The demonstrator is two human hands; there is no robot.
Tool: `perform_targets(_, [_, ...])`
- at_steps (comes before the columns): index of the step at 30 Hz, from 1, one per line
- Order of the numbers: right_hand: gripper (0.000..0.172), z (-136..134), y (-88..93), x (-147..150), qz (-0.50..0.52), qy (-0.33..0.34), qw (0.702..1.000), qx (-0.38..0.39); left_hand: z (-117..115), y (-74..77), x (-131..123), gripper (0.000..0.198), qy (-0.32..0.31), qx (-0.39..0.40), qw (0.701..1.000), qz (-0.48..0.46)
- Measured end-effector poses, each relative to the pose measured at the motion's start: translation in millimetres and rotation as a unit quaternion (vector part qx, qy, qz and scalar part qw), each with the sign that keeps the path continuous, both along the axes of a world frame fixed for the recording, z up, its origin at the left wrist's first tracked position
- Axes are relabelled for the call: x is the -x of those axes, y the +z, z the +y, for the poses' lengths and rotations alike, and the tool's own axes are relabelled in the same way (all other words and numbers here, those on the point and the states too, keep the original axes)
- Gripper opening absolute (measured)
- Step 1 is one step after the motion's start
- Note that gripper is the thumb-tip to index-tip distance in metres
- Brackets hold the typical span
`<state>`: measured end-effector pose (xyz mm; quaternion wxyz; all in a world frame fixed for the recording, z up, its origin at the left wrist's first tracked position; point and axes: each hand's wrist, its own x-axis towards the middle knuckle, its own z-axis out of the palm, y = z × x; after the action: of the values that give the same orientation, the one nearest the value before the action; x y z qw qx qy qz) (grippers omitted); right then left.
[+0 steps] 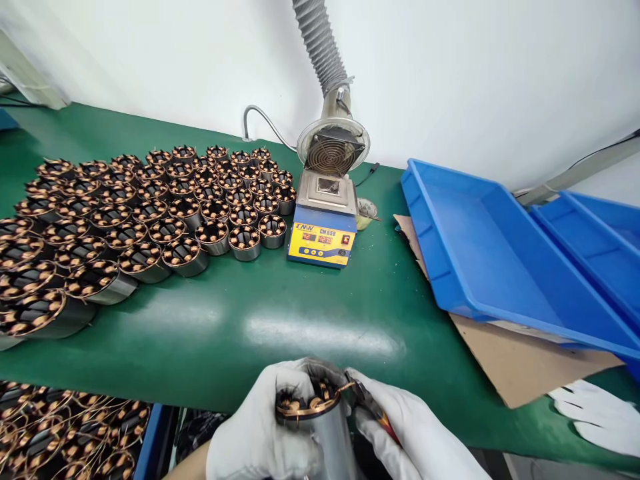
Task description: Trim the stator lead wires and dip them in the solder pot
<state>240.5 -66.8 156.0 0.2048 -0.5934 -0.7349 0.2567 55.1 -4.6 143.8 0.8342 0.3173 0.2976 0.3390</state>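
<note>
Here, at the near edge of the surface (pixel 240 320), the gloved left hand (pixel 255 437) is wrapped around the steel body of a stator (pixel 325 427), fingers closed on its side wall. The right hand (pixel 420 443) pinches small red-handled cutters (pixel 371 403), their tip touching the copper leads at the rim. The stator looks heavy and stiff, its smooth shell probably slippery (the gloves help). The windings and loose wire ends look fragile, so the bare metal wall is the place to hold, not the coils. Further stators (pixel 150 220) stand in rows at the far left.
</note>
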Motion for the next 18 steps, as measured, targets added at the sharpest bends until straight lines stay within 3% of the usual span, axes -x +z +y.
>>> perform_targets(6, [0.02, -2.5, -2.4, 1.4, -0.028, -0.012, 0.998, 0.046, -3.3, -14.0, -0.6, 0.026, 0.012, -0.064, 0.998, -0.007])
perform_targets(8, [0.016, -3.1, -5.7, 2.5, -0.04, -0.02, 0.997, 0.068, -3.5, -15.2, -0.3, 0.024, 0.004, -0.047, 0.999, 0.007])
perform_targets(11, [0.013, -7.8, -15.4, 3.3, -0.061, -0.037, 0.994, 0.08, -3.8, -15.4, 0.4, 0.022, -0.005, -0.037, 0.998, 0.056])
perform_targets(15, [0.012, -16.7, -34.1, 3.5, -0.057, -0.059, 0.994, 0.072, -2.0, -19.0, -4.1, 0.021, -0.035, -0.099, 0.984, 0.143])
perform_targets(18, [0.016, -15.5, -45.7, -1.9, -0.054, -0.122, 0.989, 0.063, 2.7, -20.4, -13.9, 0.016, -0.082, -0.107, 0.977, 0.162])
